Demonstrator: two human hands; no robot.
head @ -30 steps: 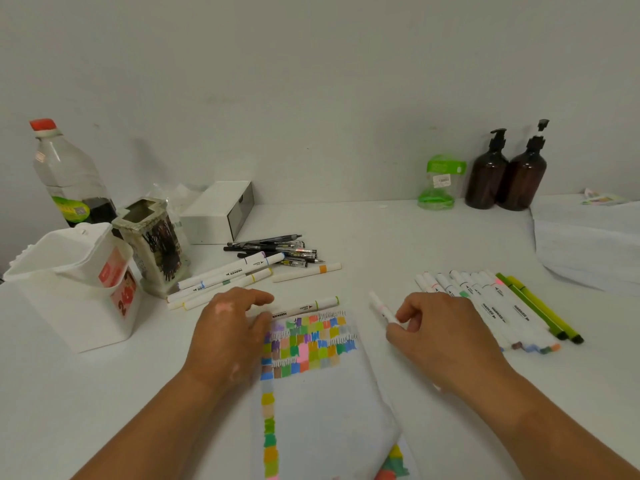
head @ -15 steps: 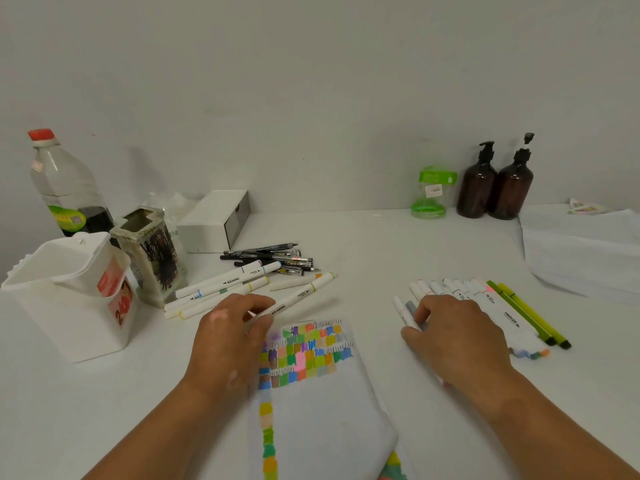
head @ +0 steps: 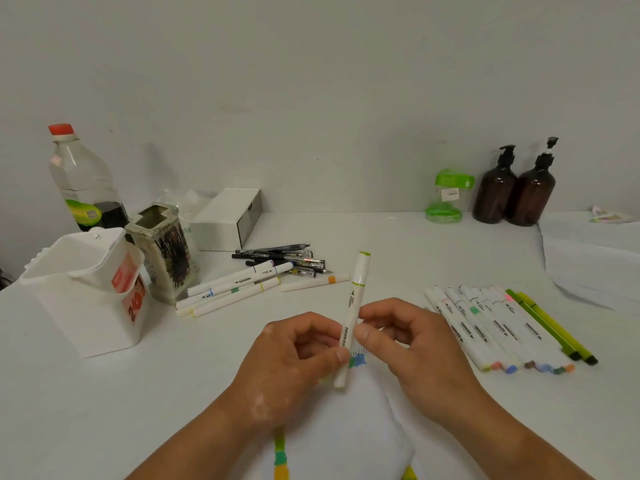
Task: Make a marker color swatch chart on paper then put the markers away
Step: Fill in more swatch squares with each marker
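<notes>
A white marker with a lime green cap (head: 354, 306) stands nearly upright over the swatch paper (head: 346, 427). My left hand (head: 294, 362) grips its lower barrel. My right hand (head: 408, 344) pinches the barrel from the other side with thumb and fingertips. Both hands hide most of the coloured grid; only a blue-green patch and a yellow-green column show. A row of several white markers (head: 485, 327) lies to the right, with two green pens (head: 550, 323) beside it. Another small pile of white markers (head: 232, 289) lies to the left.
A white plastic bin (head: 86, 289) stands at the left, with a patterned holder (head: 162, 251), a bottle (head: 83, 181) and a white box (head: 228, 216) behind it. Black pens (head: 284, 258) lie mid-table. Two brown pump bottles (head: 516, 192), a green container (head: 446, 199) and loose paper (head: 595, 258) are at the back right.
My left hand lifted the green-capped marker off the table and swung it upright. My right hand left the row of markers and came in to take hold of the same marker.
</notes>
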